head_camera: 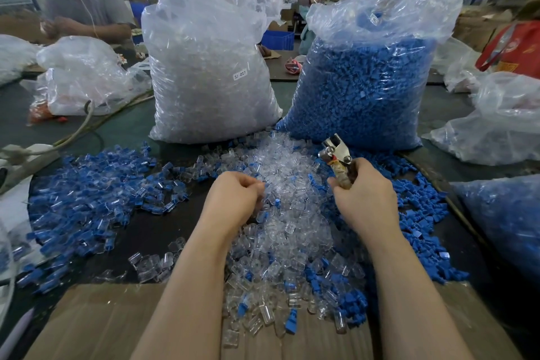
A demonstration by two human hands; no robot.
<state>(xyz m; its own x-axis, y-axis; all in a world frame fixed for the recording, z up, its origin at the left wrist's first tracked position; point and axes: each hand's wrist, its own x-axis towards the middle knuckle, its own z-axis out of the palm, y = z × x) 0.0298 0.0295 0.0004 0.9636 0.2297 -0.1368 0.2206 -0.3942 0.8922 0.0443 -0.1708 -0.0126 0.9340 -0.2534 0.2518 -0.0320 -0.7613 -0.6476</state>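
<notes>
In the centre of the head view, the pile of clear shells [287, 155] lies on the table. The left hand [236, 196] is at its 9 o'clock edge and the right hand [365, 193] at its 3 o'clock edge. The left hand has its fingers curled down into the shells. Whether they already pinch a piece I cannot tell, because the knuckles hide the fingertips. The right hand is closed round the handles of a metal hand tool [336, 150], whose shiny head points toward 11 o'clock, above the pile. The loose blue inserts [420, 213] lie at 3 o'clock of this hand. The joined blue-and-clear pieces [96, 184] are at 9 o'clock, well apart.

I judge that the step is to pick one clear shell. To do it well, the left fingers should take a single shell from the top of the pile and turn its open end toward the tool. The tool should wait near, its head free of the pile, so that no shells scatter onto the cardboard [96, 321] at 6 o'clock.
</notes>
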